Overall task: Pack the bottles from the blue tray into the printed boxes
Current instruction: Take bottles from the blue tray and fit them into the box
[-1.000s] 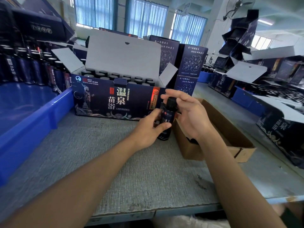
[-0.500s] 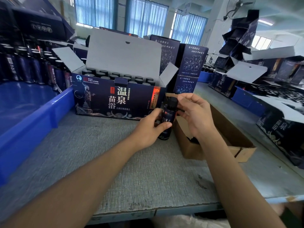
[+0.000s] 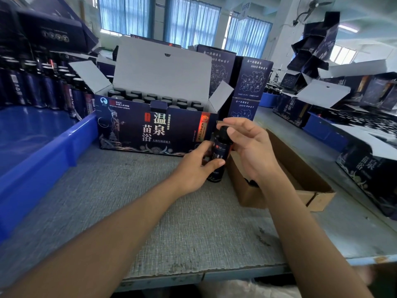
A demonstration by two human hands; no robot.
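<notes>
A dark bottle (image 3: 220, 152) with a black cap stands upright on the grey table mat, just in front of the right end of the open printed box (image 3: 150, 130). My left hand (image 3: 196, 166) grips the bottle's body, thumb across its label. My right hand (image 3: 250, 147) pinches the cap with thumb and fingers. The printed box's lid stands open and several bottle caps fill it in rows. The blue tray (image 3: 49, 155) lies at the left, with several dark bottles (image 3: 43, 89) standing at its far end.
An open brown cardboard box (image 3: 300, 181) sits right of the bottle, under my right wrist. Closed printed boxes (image 3: 251, 82) stand behind the open one. More printed boxes and blue trays crowd the right side. The table's front edge is near me.
My right hand has shifted on the cap, its fingers lifting and spreading a little. The bottle stays in the same spot with my left hand still round it.
</notes>
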